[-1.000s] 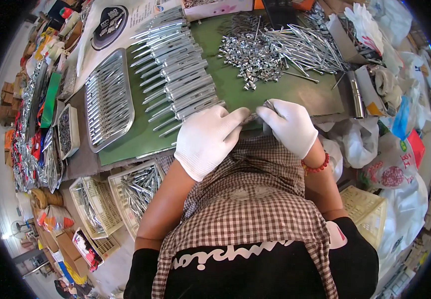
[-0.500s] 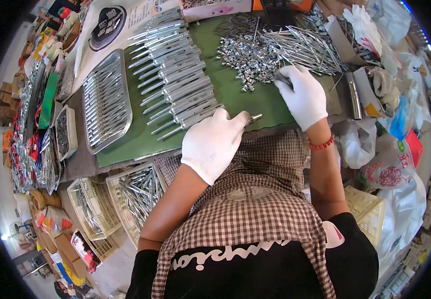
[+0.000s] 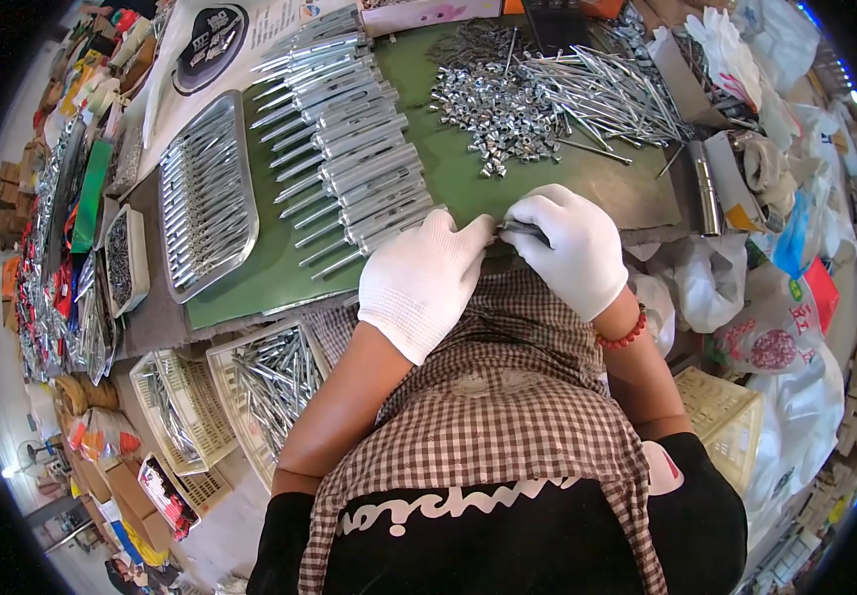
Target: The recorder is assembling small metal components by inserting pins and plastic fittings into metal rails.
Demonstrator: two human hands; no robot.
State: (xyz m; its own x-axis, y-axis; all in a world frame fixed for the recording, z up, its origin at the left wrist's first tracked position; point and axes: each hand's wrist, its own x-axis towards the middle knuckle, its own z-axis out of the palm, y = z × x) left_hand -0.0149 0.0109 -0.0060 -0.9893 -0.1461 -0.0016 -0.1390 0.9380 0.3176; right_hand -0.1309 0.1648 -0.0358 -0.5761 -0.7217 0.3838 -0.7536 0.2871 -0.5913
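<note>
"What are the hands doing on your feed?"

"I see the left hand (image 3: 426,280) with thumb and forefinger pinched together on a small metal part (image 3: 499,230), which is mostly hidden. The right hand (image 3: 569,248) meets it there, fingers curled well in. I can't tell what that one grips; its tips look dark grey."

"And where is that part?"

"Between the fingertips, at the near edge of the green work surface (image 3: 488,198)."

"Anything in the way?"

"From my view, the gloves themselves cover most of the part. The row of silver tubes (image 3: 369,149) comes right up to the left knuckles. Past the hands I have a heap of small silver pieces (image 3: 498,104), with a pile of thin rods (image 3: 612,94) adjoining it on the right. A steel tray (image 3: 254,203) of rods sits left of the tubes, a metal cylinder (image 3: 705,188) stands off to the right, and a cream crate (image 3: 218,349) full of metal pieces is below the bench edge."

"Any writing?"

"Some. I get white script, upside down, across the black shirt (image 3: 309,545), pale characters on a dark label (image 3: 212,48) at upper left, and red printing on a plastic bag (image 3: 770,342) at right. I'm not reading any of it out."
</note>
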